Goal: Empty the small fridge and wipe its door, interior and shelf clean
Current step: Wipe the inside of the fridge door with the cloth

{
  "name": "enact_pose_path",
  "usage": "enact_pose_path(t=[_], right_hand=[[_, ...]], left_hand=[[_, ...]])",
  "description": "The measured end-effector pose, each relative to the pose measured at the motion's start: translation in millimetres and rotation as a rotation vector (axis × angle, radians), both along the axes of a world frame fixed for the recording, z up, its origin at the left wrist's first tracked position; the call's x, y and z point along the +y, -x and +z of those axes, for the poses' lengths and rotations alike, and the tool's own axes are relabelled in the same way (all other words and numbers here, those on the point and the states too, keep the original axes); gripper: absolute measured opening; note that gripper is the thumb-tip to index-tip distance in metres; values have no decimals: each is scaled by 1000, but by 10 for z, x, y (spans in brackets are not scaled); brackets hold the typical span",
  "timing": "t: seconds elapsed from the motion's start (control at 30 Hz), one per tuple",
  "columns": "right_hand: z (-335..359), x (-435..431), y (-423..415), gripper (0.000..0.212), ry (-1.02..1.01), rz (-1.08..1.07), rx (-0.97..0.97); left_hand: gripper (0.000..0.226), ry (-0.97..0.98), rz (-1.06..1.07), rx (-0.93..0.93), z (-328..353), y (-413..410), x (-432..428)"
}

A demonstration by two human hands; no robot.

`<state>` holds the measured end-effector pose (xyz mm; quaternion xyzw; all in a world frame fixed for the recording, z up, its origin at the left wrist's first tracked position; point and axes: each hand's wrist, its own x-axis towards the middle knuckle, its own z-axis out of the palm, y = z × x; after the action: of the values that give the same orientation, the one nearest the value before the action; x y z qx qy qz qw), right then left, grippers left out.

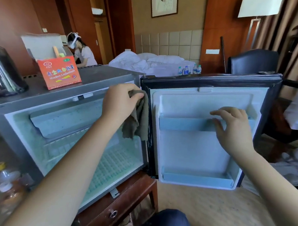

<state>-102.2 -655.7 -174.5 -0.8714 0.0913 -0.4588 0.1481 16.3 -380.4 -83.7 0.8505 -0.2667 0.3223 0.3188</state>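
Fridge open, cloth at the hinge side of the door.

The small fridge (102, 76) stands with its door (195, 153) swung wide to the right, and I see no food in the interior (90, 152) or on the door shelf (185, 124). My left hand (120, 101) pinches the grey-brown cloth (136, 122), which hangs along the door's hinge edge. My right hand (233, 127) rests on the door shelf with spread fingers and holds nothing. The door panel lies to the right of the cloth and its shelf runs left to right, so I judge the left hand should sweep rightward. A red box (60, 72) sits left of the door, on the fridge top.
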Motion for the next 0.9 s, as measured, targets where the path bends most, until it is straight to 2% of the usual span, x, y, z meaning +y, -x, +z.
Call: enact_pose_path(t=[0.1,0.13,0.2,0.33,0.37,0.43,0.5,0.57,0.67,0.77,0.87,0.9], right_hand=[[155,706,220,21,-103,207,-74],[193,910,270,26,-157,264,-31],[160,1180,320,33,-173,237,67],[93,1106,486,9,-143,170,244],[120,1013,548,3,-155,184,272],[192,846,642,6,-180,145,236],[233,752,678,6,-125,104,336],[216,732,697,18,-21,70,511],[254,601,701,32,-102,-4,446],[274,568,714,30,-85,-26,692],[298,408,711,33,-64,-78,560],[324,365,692,35,-66,-70,590]], left_hand=[[15,81,-154,124,133,241,-57],[18,91,-225,178,147,336,-94],[17,60,-326,283,130,499,-165],[20,-26,-424,424,-100,668,-201],[19,-78,-419,424,-172,672,-194],[15,-124,-387,426,-271,652,-174],[17,-51,-359,436,-307,624,-166],[13,47,-330,400,-346,619,-192],[10,43,-295,255,-403,629,-289],[19,-112,-335,86,-497,561,-465],[39,-372,-326,73,-616,450,-677],[45,-427,-302,83,-672,425,-732]])
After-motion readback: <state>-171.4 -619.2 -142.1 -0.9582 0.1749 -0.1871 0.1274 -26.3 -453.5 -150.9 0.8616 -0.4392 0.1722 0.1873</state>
